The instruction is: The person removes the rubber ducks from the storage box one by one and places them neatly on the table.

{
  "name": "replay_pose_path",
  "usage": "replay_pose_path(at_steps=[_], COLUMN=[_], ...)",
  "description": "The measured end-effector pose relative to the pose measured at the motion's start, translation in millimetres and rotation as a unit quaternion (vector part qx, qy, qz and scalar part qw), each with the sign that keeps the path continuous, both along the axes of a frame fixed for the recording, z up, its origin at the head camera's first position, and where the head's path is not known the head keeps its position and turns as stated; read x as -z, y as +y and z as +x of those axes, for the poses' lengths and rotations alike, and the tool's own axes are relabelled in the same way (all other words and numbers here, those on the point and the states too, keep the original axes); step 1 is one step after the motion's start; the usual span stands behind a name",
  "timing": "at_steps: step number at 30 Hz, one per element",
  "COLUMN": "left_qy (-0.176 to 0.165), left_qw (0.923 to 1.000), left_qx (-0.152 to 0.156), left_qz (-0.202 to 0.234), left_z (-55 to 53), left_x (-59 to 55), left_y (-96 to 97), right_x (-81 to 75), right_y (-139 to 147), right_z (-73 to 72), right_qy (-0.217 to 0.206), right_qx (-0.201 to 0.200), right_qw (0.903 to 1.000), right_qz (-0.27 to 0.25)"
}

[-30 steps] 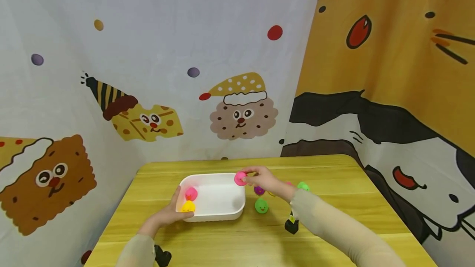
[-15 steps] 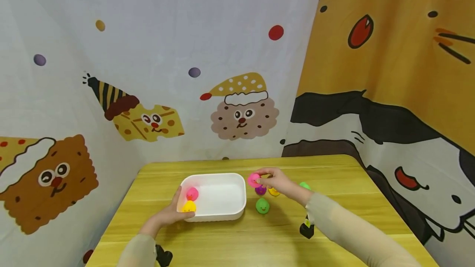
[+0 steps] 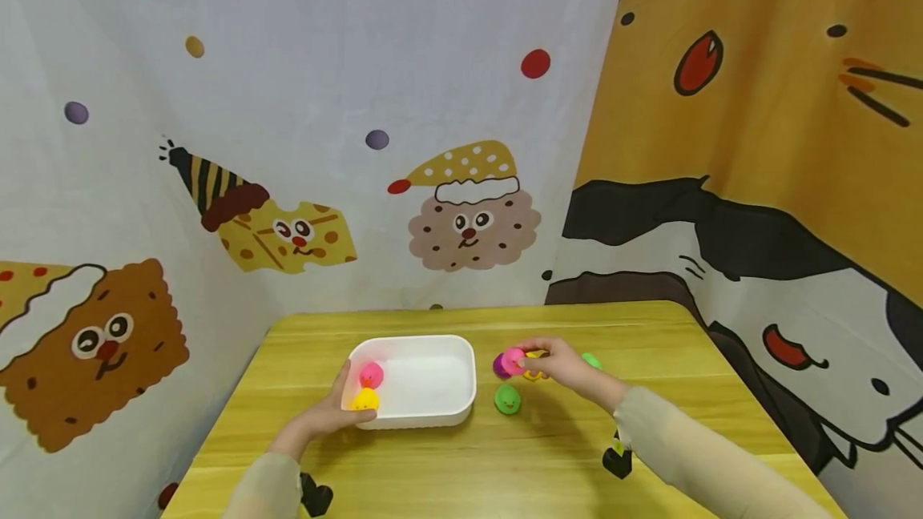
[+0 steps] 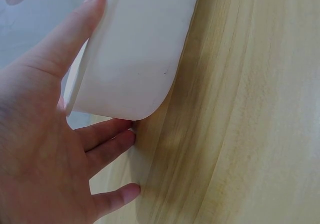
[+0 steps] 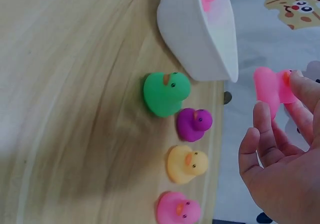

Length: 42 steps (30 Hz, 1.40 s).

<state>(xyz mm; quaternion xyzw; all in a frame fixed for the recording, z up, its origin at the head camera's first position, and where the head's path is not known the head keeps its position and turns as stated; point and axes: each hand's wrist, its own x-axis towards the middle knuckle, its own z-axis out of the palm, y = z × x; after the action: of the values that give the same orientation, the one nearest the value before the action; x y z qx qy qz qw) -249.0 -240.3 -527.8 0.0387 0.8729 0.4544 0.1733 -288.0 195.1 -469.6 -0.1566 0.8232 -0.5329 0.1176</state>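
My right hand pinches a pink rubber duck between thumb and fingers, raised above the table in the right wrist view. In the head view that duck overlaps a purple duck. My left hand holds the left end of a white plastic tub, its thumb along the rim and its fingers at the end wall. Inside the tub, at its left end, lie another pink duck and a yellow duck.
Right of the tub a green duck, a yellow duck and a pink duck stand on the wooden table. Farther right, another green thing shows behind the right hand. A printed cloth hangs behind the table.
My right hand has moved right, from over the tub's right rim to above the purple duck, carrying the pink duck, and has come lower. The left hand and the tub stay in place.
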Motion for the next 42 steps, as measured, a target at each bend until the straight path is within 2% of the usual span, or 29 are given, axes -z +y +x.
replay_pose_path(at_steps=[1,6,8,14,20,26,31,34,42], left_qy=[0.0,0.002,0.003,0.004,-0.004,-0.011,-0.006,-0.004,-0.005], left_qw=[1.0,1.0,1.0,1.0,1.0,0.9999,1.0,1.0,1.0], left_qx=[0.001,0.002,0.002,0.004,0.002,0.0,0.002,0.003,-0.001], left_qz=[0.0,0.001,-0.001,-0.002,-0.002,0.008,-0.003,-0.007,-0.008], left_z=[0.3,0.8,0.1,-0.4,0.3,-2.0,-4.6,-4.5,-3.5], left_x=[-0.5,-2.3,-1.1,1.7,2.1,0.5,1.2,1.1,1.6], left_y=[0.2,-0.1,-0.7,-0.5,-0.3,-0.8,-1.6,-1.3,-1.4], right_x=[-1.8,8.2,20.5,37.8,52.3,63.1,69.7,74.1,89.0], right_y=[0.6,7.4,12.3,22.2,29.4,33.3,34.2,34.2,35.1], right_z=[3.0,6.6,2.8,6.7,10.1,12.3,13.5,14.3,15.5], right_qy=[0.001,-0.004,-0.01,-0.001,0.011,-0.008,-0.042,-0.047,-0.053], right_qx=[0.0,0.007,0.016,0.038,0.044,0.057,0.042,0.037,0.067], right_qw=[1.0,1.0,0.9998,0.9992,0.9989,0.9983,0.9976,0.9972,0.9953], right_qz=[0.001,0.0,-0.006,-0.009,-0.006,-0.01,-0.035,-0.045,-0.046])
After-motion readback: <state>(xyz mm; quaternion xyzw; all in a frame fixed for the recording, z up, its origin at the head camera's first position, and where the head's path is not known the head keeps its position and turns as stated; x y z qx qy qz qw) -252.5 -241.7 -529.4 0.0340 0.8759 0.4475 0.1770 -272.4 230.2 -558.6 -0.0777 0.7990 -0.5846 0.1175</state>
